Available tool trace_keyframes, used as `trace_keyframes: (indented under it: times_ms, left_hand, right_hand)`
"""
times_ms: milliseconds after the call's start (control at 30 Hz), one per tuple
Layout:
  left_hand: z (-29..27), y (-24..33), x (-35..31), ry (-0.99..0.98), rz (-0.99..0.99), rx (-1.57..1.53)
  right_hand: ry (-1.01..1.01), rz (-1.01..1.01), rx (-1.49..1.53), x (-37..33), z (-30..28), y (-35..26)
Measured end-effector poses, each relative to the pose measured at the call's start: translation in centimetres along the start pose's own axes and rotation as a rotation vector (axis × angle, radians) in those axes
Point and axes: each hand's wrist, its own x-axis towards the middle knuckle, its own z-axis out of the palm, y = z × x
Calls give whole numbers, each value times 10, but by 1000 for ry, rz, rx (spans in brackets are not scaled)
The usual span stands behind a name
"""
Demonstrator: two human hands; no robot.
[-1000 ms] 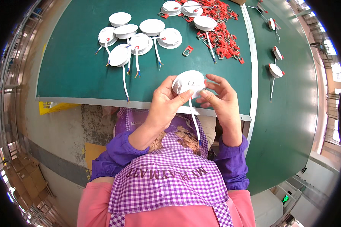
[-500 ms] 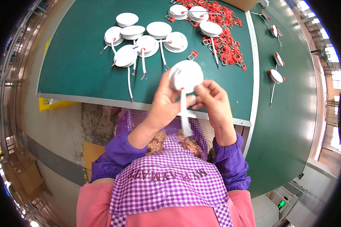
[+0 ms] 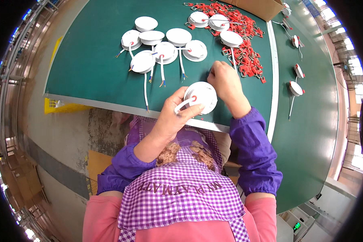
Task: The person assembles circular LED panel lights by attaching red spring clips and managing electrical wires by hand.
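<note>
Over the table's near edge, my left hand point(image 3: 174, 114) grips a white round light fitting point(image 3: 201, 96). Its back side faces up, with a red spot where the short white cable point(image 3: 183, 105) comes out, and my thumb presses on its lower rim. To the right and a little farther off is my right hand point(image 3: 226, 82), low over the green table, its fingers bent and pinched together. What those fingertips hold, if anything, is hidden. Just beyond them stands another white light fitting point(image 3: 231, 38), tilted, its cable reaching toward the hand.
Several white light fittings with cables point(image 3: 165, 51) lie in a cluster at the left. A heap of red clips point(image 3: 248, 60) spreads at the far right, beside a cardboard box point(image 3: 259, 9). Across a pale strip, a second green surface point(image 3: 310, 133) bears more fittings.
My right hand has left the fitting and moved away, to where a lone red clip lay. The fitting in my left hand has tilted, showing its back. The view has shifted slightly.
</note>
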Motion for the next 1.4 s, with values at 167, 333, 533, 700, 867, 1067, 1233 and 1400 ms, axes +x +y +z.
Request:
trace_keyframes:
  times_ms: [167, 333, 533, 700, 867, 1067, 1233, 1400]
  left_hand:
    - [-5, -8, 8, 51, -21, 48]
    - [-2, -13, 15, 17, 29, 256]
    - [8, -12, 17, 36, 73, 379]
    - [9, -13, 18, 44, 212, 516]
    - [11, -4, 19, -41, 122, 587]
    - [9, 2, 21, -91, 94, 656]
    - [13, 9, 19, -207, 65, 515]
    - [28, 6, 19, -291, 23, 550]
  right_hand:
    - [115, 120, 326, -29, -43, -15]
    - [150, 114, 586, -65, -55, -31]
    - [115, 31, 524, -81, -61, -33]
    - [112, 48, 526, -84, -60, -37]
    - [168, 85, 484, -90, -56, -41]
    - [178, 114, 615, -94, -51, -29]
    - [153, 228, 717, -97, -69, -26]
    - [-7, 415, 903, -106, -79, -11]
